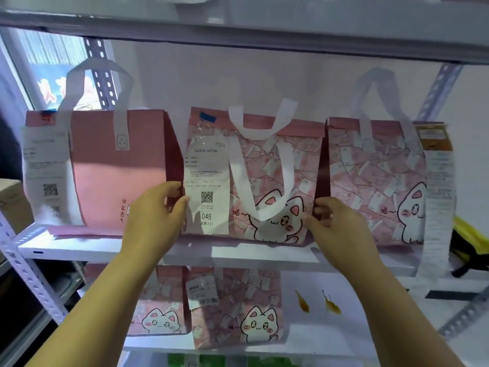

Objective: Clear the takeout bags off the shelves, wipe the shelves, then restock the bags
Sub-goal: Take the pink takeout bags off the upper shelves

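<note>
middle bag (267,186): pink, cat print | left bag (119,168): seemingly plain pink

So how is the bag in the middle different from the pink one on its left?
The middle bag is covered in little cards and has a white cat; the left bag is mostly plain pink. The middle bag's handles flop down over its front; the left bag's stand up. The left hand and right hand hold the middle bag's sides; the left bag's front is untouched. Both carry long white receipts.
</note>
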Demonstrator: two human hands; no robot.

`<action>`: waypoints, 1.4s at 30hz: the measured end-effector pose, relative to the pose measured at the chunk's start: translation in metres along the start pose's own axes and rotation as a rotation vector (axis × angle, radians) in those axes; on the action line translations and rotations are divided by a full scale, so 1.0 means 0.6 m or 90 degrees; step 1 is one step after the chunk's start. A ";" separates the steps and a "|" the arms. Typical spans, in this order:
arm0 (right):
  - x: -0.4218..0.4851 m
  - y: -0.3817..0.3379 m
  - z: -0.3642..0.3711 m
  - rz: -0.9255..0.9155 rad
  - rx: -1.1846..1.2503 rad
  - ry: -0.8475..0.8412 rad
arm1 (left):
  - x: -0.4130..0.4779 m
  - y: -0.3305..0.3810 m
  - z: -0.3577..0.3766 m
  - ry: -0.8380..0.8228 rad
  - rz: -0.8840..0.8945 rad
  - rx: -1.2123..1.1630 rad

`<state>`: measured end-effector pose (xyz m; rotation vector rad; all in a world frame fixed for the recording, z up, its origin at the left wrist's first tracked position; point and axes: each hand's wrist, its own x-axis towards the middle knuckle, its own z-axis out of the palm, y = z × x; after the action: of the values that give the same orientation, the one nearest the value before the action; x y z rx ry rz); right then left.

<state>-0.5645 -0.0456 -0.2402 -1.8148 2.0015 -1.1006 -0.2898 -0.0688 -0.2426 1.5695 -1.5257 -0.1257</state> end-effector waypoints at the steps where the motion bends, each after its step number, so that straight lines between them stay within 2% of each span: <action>1: -0.004 -0.001 -0.005 0.005 0.010 0.013 | 0.000 0.000 -0.003 0.005 0.003 0.002; 6: -0.038 0.002 -0.027 0.012 0.041 0.072 | -0.015 0.027 -0.016 -0.004 0.084 -0.018; 14: -0.099 0.049 -0.078 0.077 0.008 0.111 | -0.044 0.085 -0.007 -0.137 0.179 -0.056; 20: -0.118 0.102 -0.126 0.126 -0.022 0.138 | -0.072 0.129 0.041 -0.209 0.206 -0.069; 26: -0.086 0.185 -0.188 0.146 -0.034 0.155 | -0.091 0.194 0.113 -0.214 0.206 -0.057; 32: -0.020 0.265 -0.241 0.132 -0.020 0.113 | -0.110 0.245 0.192 -0.149 0.135 -0.076; 35: 0.012 0.291 -0.255 0.097 -0.042 0.078 | -0.120 0.263 0.228 -0.109 0.110 -0.040; 42: 0.081 0.327 -0.267 0.038 -0.047 -0.086 | -0.143 0.277 0.275 -0.122 0.051 -0.011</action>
<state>-0.8223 -0.0399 -0.2412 -1.7997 2.0272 -0.8734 -0.5364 -0.0521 -0.2735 1.5147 -1.7293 -0.2503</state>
